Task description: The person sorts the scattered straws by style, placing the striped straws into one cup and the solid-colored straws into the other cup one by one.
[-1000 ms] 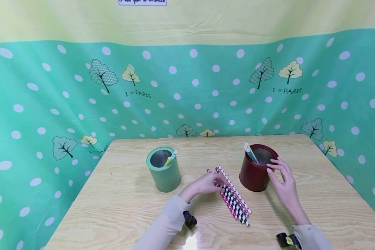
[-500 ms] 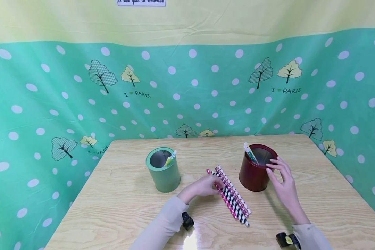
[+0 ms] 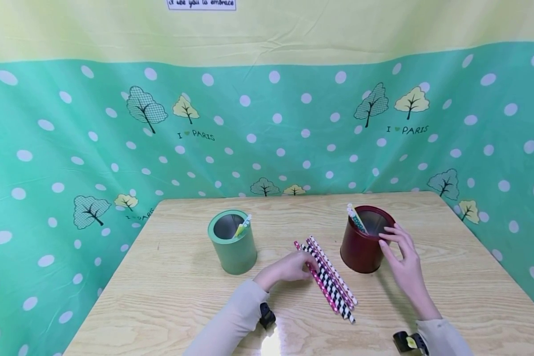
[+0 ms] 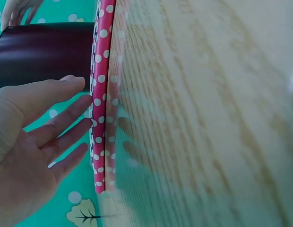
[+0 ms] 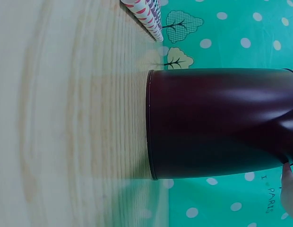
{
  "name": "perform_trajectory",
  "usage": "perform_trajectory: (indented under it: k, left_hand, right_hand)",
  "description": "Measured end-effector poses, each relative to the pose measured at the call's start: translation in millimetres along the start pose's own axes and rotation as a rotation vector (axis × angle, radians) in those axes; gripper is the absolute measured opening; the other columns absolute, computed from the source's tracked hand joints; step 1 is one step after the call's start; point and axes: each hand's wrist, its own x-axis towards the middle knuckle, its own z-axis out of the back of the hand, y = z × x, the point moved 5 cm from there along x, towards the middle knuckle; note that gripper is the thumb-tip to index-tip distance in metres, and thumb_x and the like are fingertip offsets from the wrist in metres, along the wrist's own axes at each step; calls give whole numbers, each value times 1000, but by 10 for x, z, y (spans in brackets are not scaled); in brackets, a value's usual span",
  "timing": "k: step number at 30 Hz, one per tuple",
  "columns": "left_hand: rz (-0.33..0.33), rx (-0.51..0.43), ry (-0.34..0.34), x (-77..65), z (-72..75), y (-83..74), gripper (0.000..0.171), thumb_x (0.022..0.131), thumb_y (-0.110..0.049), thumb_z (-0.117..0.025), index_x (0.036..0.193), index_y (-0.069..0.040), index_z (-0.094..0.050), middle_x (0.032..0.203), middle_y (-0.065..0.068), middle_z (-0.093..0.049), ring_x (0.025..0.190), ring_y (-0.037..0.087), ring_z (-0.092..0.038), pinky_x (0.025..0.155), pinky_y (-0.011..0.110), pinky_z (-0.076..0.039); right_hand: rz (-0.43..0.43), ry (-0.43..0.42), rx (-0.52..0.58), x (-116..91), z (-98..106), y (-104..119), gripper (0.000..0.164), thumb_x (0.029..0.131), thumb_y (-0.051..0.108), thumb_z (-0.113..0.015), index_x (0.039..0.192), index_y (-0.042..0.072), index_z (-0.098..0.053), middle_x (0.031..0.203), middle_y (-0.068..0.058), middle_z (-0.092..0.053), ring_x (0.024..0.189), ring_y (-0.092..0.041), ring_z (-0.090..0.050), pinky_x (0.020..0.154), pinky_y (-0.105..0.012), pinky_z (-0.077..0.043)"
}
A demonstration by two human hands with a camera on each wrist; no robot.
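Note:
Several patterned paper straws lie side by side on the table: pink with white dots, black-and-white, and white with dark dots. My left hand reaches over their upper part. In the left wrist view its loosely extended fingertips meet the pink dotted straw, the thumb apart from the fingers. To the right stands a dark red can, upright, with a few straws leaning inside. My right hand pinches its near right rim, thumb outside and fingertips over the edge; the right wrist view shows mostly the can's side.
A green can, upright on the left of the table, has a couple of straws inside. The wooden table ends at a green polka-dot curtain behind. Each wrist wears a small black camera.
My left hand has shifted slightly left and its fingers have settled at the pink straw. The right hand stays at the red can's rim.

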Motion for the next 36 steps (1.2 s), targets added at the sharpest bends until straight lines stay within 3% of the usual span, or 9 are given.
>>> perform_trajectory:
  k: [9, 15, 17, 22, 36]
  left_hand:
    - [-12, 22, 1, 4, -6, -7, 18, 74, 0, -66, 91, -7, -66, 89, -1, -63, 82, 8, -55, 74, 13, -41]
    - [-6, 27, 8, 11, -27, 10, 19, 72, 3, -65, 89, -7, -66, 88, -2, -63, 83, 7, -55, 75, 12, -41]
    - [-9, 29, 12, 9, -28, 9, 20, 72, 4, -65, 88, -8, -66, 88, -2, -63, 83, 7, -55, 75, 12, -40]
    - [-16, 32, 21, 7, -38, 7, 20, 71, 3, -66, 87, -9, -66, 87, -3, -63, 83, 4, -54, 75, 11, -40]
    - [-39, 84, 38, 15, -65, 22, 20, 69, 3, -68, 85, -11, -68, 84, -6, -64, 80, 3, -54, 76, 10, -38]
  right_hand:
    - [3, -2, 7, -5, -3, 4, 17, 82, -6, -55, 99, -9, -58, 114, -24, -48, 125, -1, -26, 96, -8, -22]
    - [7, -11, 16, -1, -4, 8, 18, 81, -7, -55, 98, -9, -58, 114, 1, -50, 125, -2, -27, 97, -10, -22]
    - [2, -7, 14, 0, -5, 10, 18, 82, -6, -55, 99, -9, -58, 114, -1, -50, 124, -1, -26, 97, -9, -22]
    - [-7, 5, 7, -1, -3, 5, 18, 83, -5, -54, 100, -9, -58, 115, -24, -47, 125, 0, -25, 97, -8, -21]
    - [7, 2, 3, 1, -2, 3, 18, 82, -6, -55, 100, -9, -58, 114, -25, -47, 125, 0, -25, 97, -9, -20]
